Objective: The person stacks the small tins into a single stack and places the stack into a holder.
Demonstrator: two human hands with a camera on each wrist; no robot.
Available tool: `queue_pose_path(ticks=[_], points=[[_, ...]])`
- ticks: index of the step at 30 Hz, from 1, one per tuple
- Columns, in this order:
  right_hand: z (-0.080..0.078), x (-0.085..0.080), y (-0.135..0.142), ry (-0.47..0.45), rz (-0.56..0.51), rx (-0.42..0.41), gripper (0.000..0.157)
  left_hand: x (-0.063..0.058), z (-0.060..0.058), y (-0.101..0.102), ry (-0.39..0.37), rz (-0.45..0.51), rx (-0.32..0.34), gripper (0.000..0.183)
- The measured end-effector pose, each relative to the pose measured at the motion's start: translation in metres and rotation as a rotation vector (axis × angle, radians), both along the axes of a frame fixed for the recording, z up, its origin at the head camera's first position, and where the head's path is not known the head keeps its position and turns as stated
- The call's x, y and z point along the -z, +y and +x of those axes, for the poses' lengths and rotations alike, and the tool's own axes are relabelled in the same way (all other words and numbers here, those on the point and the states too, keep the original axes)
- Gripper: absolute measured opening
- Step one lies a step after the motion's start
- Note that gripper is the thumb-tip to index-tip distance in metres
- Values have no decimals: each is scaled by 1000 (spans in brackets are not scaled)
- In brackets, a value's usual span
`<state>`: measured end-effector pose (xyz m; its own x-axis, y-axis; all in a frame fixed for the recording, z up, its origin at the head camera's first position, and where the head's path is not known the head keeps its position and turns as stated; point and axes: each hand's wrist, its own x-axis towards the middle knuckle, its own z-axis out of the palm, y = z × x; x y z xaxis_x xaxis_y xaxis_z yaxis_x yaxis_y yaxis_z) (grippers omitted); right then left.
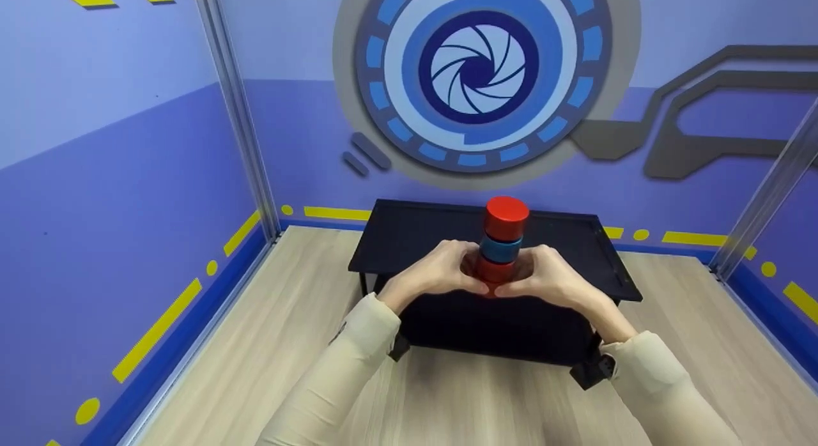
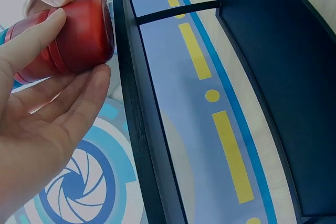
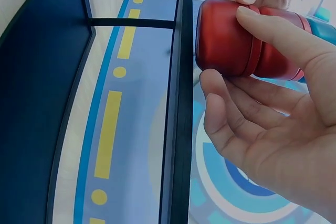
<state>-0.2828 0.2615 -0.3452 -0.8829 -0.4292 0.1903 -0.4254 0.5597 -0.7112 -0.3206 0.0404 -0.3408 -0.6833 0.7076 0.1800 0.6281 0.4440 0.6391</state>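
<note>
A tower of round metallic canisters stands upright over the black shelf's top, with a red canister (image 1: 507, 217) uppermost and a blue one (image 1: 500, 249) beneath it. Lower down come red canisters (image 2: 84, 35), the bottom one with rounded edges. From the left, my left hand (image 1: 441, 268) holds the lower red part, its thumb pressed on the near side and its fingers behind. My right hand (image 1: 551, 278) grips the same part from the right, thumb tips close together. In the right wrist view the bottom canister (image 3: 224, 38) is right at the shelf's edge; whether it touches I cannot tell.
The black two-level shelf (image 1: 415, 229) with a raised rim stands on a wood-grain table (image 1: 307, 305) against the back wall. Blue printed walls (image 1: 115, 209) and metal corner posts (image 1: 239, 101) enclose the left, back and right sides.
</note>
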Motion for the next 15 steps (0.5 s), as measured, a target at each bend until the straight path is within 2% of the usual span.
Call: queue_pose_path(ticks=[8, 15], points=[[-12, -3, 2, 3, -26, 32, 47, -3, -8, 4, -8, 36, -32, 46], [-23, 0, 4, 3, -47, 57, 47, 1, -13, 9, -15, 63, -104, 48]])
